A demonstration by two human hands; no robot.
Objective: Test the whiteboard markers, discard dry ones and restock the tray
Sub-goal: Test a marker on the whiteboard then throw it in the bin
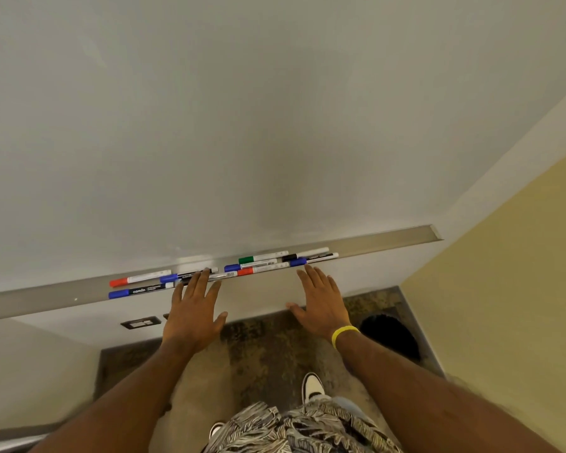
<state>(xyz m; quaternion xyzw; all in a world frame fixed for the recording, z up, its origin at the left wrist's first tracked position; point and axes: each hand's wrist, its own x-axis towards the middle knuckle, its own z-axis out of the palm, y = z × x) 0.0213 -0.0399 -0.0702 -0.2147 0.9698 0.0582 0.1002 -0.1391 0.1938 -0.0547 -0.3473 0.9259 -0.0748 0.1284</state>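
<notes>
A long metal tray (pixel 389 245) runs under the blank whiteboard (pixel 242 125). Several capped markers lie in it: a red-capped one (pixel 134 279) and a blue-capped one (pixel 134 292) at the left, a green-capped one (pixel 262 258), another red-capped one (pixel 258 270) and black and blue ones (pixel 311 256) further right. My left hand (pixel 193 308) is flat with fingers straight, its fingertips over the markers in the tray's middle. My right hand (pixel 321 302), with a yellow wristband, is spread flat just below the tray's front edge, holding nothing.
A dark round bin (pixel 389 335) stands on the floor at the right, by the yellow wall (pixel 504 289). A wall socket plate (pixel 141 323) sits below the tray. My shoes and patterned shorts show at the bottom.
</notes>
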